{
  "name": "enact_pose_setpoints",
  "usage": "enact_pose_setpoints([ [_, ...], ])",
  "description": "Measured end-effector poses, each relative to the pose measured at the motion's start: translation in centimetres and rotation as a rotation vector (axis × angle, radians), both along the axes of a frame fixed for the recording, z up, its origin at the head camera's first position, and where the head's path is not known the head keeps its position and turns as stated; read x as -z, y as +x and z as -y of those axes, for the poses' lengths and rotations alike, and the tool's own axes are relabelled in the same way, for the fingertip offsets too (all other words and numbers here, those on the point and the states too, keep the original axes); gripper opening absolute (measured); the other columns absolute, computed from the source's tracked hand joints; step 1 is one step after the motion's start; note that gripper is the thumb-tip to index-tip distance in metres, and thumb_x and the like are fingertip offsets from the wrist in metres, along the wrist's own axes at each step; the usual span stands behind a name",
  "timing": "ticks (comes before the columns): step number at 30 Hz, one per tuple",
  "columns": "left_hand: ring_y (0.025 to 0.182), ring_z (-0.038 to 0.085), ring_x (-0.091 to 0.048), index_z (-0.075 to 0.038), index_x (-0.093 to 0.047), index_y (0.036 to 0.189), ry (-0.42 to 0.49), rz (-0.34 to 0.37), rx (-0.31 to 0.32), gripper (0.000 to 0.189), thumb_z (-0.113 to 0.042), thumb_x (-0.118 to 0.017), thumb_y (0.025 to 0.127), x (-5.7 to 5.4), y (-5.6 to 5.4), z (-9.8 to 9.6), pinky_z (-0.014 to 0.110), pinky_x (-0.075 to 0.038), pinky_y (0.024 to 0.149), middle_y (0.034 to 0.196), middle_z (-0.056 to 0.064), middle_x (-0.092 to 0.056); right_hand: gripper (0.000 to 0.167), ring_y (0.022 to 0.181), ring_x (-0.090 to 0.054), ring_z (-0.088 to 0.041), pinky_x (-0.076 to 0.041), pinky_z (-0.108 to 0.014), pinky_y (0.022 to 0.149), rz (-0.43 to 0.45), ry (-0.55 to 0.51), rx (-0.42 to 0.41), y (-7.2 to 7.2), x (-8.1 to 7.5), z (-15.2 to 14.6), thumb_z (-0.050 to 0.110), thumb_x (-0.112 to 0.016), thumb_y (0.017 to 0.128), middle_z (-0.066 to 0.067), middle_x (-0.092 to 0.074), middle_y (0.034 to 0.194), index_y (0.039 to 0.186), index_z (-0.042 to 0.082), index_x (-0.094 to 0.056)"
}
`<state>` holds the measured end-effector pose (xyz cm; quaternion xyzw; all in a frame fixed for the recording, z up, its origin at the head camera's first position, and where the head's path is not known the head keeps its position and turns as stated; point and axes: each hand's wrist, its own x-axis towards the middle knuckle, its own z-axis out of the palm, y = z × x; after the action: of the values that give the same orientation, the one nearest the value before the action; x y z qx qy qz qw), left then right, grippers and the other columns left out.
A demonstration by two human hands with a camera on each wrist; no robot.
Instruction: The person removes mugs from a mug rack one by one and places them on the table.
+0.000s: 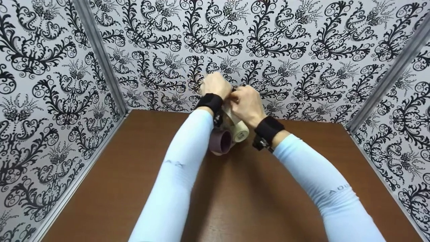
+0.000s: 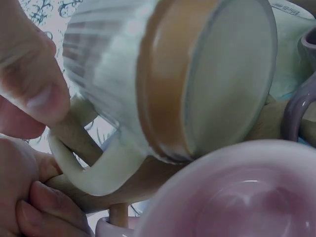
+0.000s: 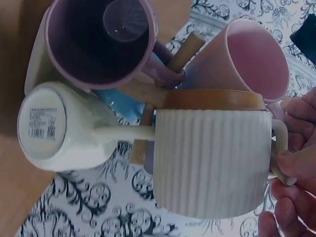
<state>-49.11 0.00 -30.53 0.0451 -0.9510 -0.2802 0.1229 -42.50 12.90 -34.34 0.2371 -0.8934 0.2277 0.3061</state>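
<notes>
A white ribbed mug (image 3: pixel 212 158) with a brown band hangs sideways at a wooden mug stand (image 2: pixel 126 190), a peg (image 2: pixel 76 138) passing through its handle (image 2: pixel 116 165). My right hand (image 1: pixel 248 102) pinches that handle beside the peg with thumb and fingers. Curled around the upper end of the stand's post are the fingers of my left hand (image 1: pixel 215 84), partly hidden by the wrist in the head view. Also on the stand are a purple mug (image 1: pixel 218 143), a cream mug (image 1: pixel 241 132) with a label on its bottom, and a pink mug (image 3: pixel 256 59).
The stand is on a brown table (image 1: pixel 134 168) near its back edge. Patterned walls (image 1: pixel 285 50) enclose the table at the back and both sides, with grey metal posts (image 1: pixel 100 57) in the corners. Something blue (image 3: pixel 121 104) shows between the mugs.
</notes>
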Motion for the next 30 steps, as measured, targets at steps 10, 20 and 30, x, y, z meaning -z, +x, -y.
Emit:
enact_pose_setpoints([
  [10, 0.108, 0.03, -0.081, -0.013, -0.082, 0.115, -0.053, -0.027, 0.024, 0.023, -0.027, -0.07, 0.101, -0.2, 0.3, -4.7, 0.043, -0.066, 0.093, 0.121, 0.011, -0.084, 0.01, 0.083, -0.065, -0.034, -0.054, -0.049, 0.083, 0.005, 0.031, 0.058, 1.0, -0.3, -4.5, 0.015, -0.088, 0.093, -0.016, -0.079, 0.089, 0.101, 0.008, -0.088],
  [20, 0.106, 0.027, -0.081, -0.016, -0.082, 0.115, -0.095, 0.022, 0.081, 0.021, -0.026, -0.07, 0.102, 0.2, 0.4, -6.9, 0.041, -0.066, 0.091, 0.119, 0.009, -0.084, 0.009, 0.085, -0.065, -0.036, -0.056, -0.051, 0.087, -0.027, 0.02, 0.085, 1.7, 0.5, -6.5, 0.008, -0.086, 0.091, -0.018, -0.079, 0.086, 0.099, 0.004, -0.087],
  [30, 0.106, 0.031, -0.082, -0.017, -0.084, 0.116, -0.122, -0.023, 0.08, 0.034, -0.032, -0.055, 0.109, 2.2, -2.6, -7.1, 0.046, -0.069, 0.086, 0.121, 0.011, -0.085, 0.011, 0.085, -0.065, -0.039, -0.057, -0.052, 0.078, -0.148, 0.02, 0.106, 1.5, 1.4, -6.4, 0.005, -0.08, 0.091, -0.018, -0.074, 0.084, 0.099, 0.004, -0.088],
])
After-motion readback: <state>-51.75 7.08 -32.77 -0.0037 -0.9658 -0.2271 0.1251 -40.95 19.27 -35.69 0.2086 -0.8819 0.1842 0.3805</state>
